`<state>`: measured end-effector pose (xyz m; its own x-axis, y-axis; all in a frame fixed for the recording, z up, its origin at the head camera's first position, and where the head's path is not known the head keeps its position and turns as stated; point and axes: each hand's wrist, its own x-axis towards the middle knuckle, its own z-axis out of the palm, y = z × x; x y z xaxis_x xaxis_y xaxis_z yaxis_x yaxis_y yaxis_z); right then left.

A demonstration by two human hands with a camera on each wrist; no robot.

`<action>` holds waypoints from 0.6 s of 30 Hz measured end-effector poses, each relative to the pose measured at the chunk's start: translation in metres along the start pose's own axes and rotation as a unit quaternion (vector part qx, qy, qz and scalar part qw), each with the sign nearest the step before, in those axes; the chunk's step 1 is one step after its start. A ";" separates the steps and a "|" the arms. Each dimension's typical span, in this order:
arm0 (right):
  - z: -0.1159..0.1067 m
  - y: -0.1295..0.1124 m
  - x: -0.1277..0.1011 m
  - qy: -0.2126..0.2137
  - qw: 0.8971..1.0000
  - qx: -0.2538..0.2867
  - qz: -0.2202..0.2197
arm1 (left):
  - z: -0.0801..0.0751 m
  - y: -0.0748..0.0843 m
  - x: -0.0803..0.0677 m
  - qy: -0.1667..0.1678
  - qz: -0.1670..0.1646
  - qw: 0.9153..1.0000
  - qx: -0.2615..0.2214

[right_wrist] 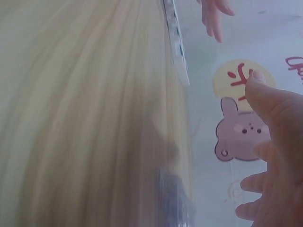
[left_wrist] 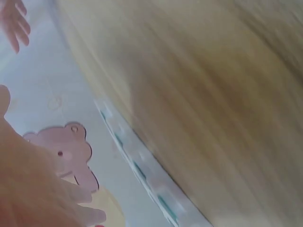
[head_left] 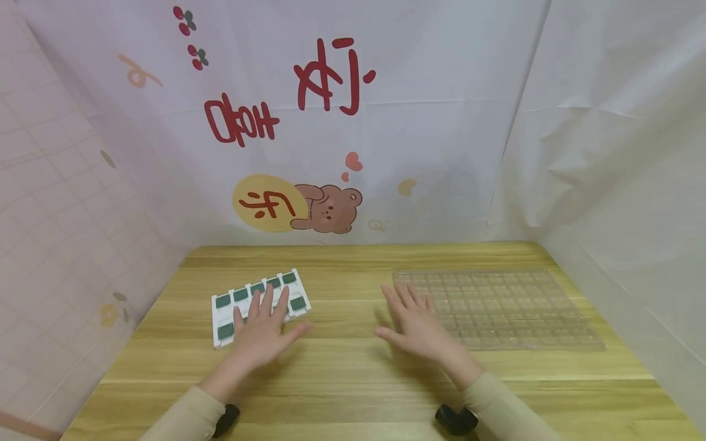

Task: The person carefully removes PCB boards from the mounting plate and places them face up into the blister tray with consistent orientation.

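Note:
In the head view my left hand (head_left: 260, 334) is held with fingers spread, overlapping a white tray (head_left: 216, 318) with dark green rectangular pieces (head_left: 225, 331) set in two rows. Part of that tray is hidden behind the fingers. My right hand (head_left: 417, 324) also has its fingers extended, at the left side of a clear plastic tray (head_left: 513, 309) divided into many small square compartments. Nothing is held in either hand. The left wrist view shows the white tray (left_wrist: 156, 182) edge-on beyond the left hand (left_wrist: 33, 179); the right hand (right_wrist: 279, 156) appears in its own wrist view.
Both trays lie on a wood-grain table (head_left: 342, 380), the white one left and the clear one right. White cloth (head_left: 441, 141) with a printed bear (head_left: 333, 208) and red characters hangs behind the table. More cloth lines both sides. Black straps (head_left: 456, 420) sit at the wrists.

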<state>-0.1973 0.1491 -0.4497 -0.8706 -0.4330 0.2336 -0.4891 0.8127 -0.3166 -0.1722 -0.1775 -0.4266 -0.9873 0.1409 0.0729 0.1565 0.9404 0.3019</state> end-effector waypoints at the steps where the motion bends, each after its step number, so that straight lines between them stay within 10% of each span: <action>1: 0.000 -0.003 0.002 -0.003 1.000 0.004 -0.002 | -0.002 -0.002 0.000 0.000 -0.002 1.000 0.000; 18: 0.014 -0.047 0.038 -0.036 0.999 0.008 -0.023 | -0.033 -0.052 -0.003 -0.007 -0.059 0.998 -0.033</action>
<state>-0.2081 0.0893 -0.4385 -0.8489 -0.4963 0.1817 -0.5282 0.7859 -0.3214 -0.1767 -0.2365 -0.4113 -0.9992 0.0352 0.0210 0.0405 0.9282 0.3700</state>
